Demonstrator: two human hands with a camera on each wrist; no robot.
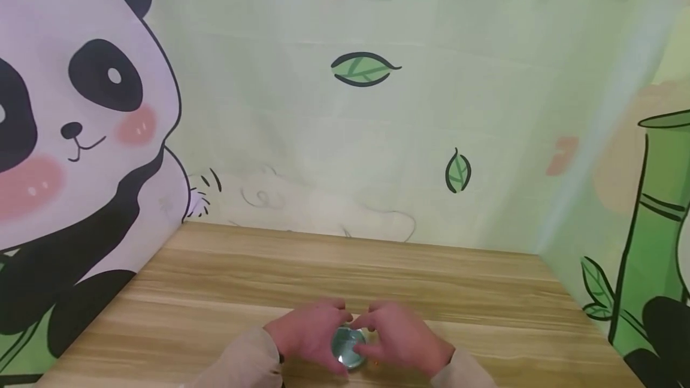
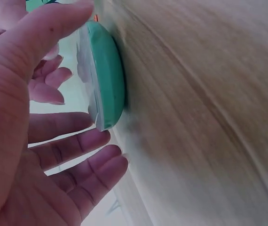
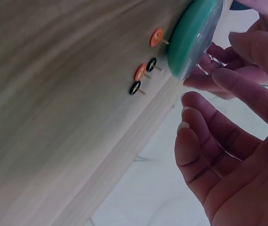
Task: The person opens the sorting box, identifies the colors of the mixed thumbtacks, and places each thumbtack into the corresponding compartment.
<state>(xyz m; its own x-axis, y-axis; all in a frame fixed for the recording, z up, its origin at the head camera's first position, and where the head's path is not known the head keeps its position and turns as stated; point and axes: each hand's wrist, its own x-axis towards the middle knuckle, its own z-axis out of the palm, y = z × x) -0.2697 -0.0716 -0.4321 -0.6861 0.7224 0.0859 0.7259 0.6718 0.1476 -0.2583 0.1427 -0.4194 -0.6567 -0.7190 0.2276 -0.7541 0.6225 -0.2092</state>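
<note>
A round green case [image 1: 348, 347] with a clear lid lies on the wooden table between both hands. My left hand [image 1: 309, 333] holds it from the left; in the left wrist view the thumb reaches over the top of the case [image 2: 108, 75] and fingertips touch its lower edge. My right hand [image 1: 401, 339] is at its right side, thumb over the lid; whether it touches is unclear. In the right wrist view, the right hand's [image 3: 240, 155] fingers are loosely bent beside the case [image 3: 190, 40]. Orange pins [image 3: 156, 37] and black pins [image 3: 135, 88] rest near the case.
The wooden tabletop [image 1: 323, 268] stretches behind the hands to a printed fabric backdrop [image 1: 302, 124]. That backdrop shows a large panda [image 1: 145, 76] at the left, leaves in the middle and bamboo [image 1: 654, 208] at the right.
</note>
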